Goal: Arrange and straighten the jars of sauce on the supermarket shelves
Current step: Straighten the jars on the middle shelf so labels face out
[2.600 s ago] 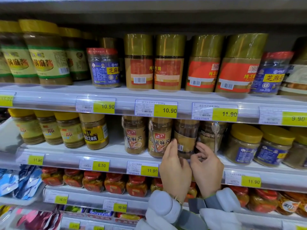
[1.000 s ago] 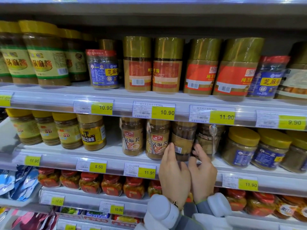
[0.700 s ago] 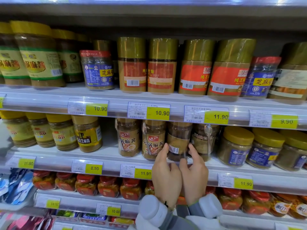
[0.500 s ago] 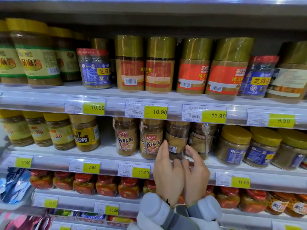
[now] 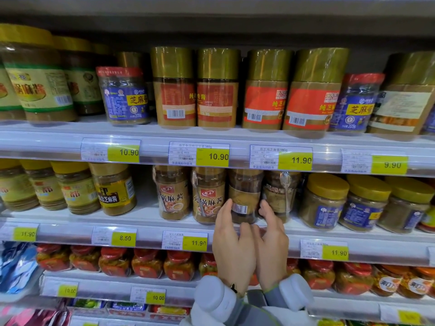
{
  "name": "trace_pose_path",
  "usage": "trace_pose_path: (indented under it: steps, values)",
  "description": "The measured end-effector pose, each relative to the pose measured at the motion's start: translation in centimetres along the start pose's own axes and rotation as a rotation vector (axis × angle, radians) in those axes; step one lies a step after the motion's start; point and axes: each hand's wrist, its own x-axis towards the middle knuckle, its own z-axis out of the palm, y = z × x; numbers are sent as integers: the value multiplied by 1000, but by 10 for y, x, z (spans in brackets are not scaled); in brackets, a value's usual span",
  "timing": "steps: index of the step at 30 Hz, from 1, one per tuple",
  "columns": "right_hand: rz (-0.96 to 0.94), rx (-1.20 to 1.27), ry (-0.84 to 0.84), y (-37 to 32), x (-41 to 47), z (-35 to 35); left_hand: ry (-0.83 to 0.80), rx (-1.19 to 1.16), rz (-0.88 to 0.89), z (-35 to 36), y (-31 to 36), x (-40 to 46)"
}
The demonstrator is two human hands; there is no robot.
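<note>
— Where, the jar with its barcode turned outward?
— On the middle shelf, third in a row of four brown sauce jars, between a front-facing jar on its left and a jar with a taped-on spoon on its right. Standing upright, near the front edge.

— And relative to the fingers?
— Flanked low down. Left hand raised with a fingertip touching the lower left side beside the barcode; right hand with a fingertip just beside the lower right side, contact there hard to tell.

— Gripped?
— Not closed around. Fingers loosely curled, narrow spread, only the tips reaching the glass; nothing lifted.

— Pose of the hands?
— Both reaching up from below, backs toward the camera, side by side and nearly touching, pale padded sleeves at the wrists, in front of the price rail.
</note>
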Motion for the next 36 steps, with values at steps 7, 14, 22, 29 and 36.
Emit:
trace_pose_path:
  steps: [7,14,22,29,36]
  values:
    - [77,100,12,-4,3,-3,-6,7,-6,0,-3,4]
    - [88,114,-39,-6,5,-2,39,-21,55,1,-5,-4]
    - [84,85,31,-13,4,0,20,55,64,-7,-15,8]
    - [131,141,-32,-17,7,-2,19,81,53,-3,-14,7]
    - [160,140,-72,-20,6,-3,7,80,41,-6,-12,8]
